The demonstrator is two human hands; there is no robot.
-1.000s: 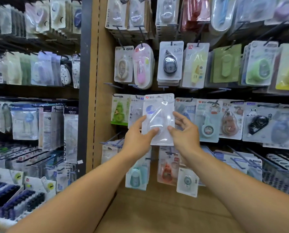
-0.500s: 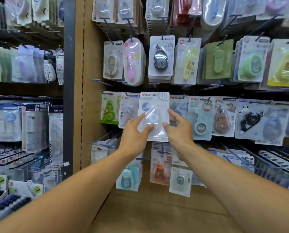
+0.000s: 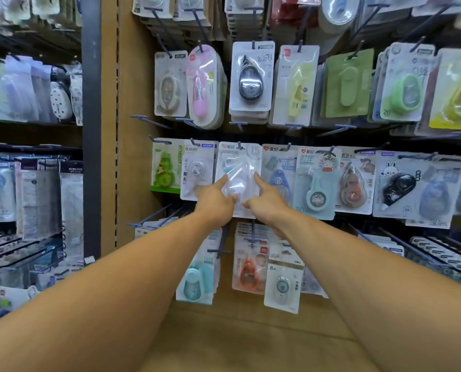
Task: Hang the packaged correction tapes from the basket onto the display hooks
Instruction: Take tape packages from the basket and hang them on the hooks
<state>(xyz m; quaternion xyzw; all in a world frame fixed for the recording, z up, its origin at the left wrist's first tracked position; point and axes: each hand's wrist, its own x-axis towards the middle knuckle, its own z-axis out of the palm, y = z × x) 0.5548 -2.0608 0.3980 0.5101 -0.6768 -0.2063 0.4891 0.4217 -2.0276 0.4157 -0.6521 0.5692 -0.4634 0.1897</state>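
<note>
A clear blister-packed correction tape point(image 3: 237, 167) with a white card sits in the middle row of the display, its top at a hook point(image 3: 239, 145). My left hand point(image 3: 215, 204) holds its lower left part and my right hand point(image 3: 267, 204) its lower right. On each hand the index finger points up along the front of the pack, and the thumbs nearly meet below the blister. The other fingers are hidden behind the pack or the hand. The basket is out of view.
Packs of correction tape fill the hooks all around: a white one point(image 3: 197, 170) to the left, a blue one point(image 3: 277, 173) to the right, and rows above and below. Bare hook ends point(image 3: 146, 120) stick out at left. A dark upright post point(image 3: 91, 130) separates the neighbouring shelves.
Both hands have moved the pack forward and slightly up to the middle-row hook. It now sits in line with the neighbouring packs. My arms are stretched out further.
</note>
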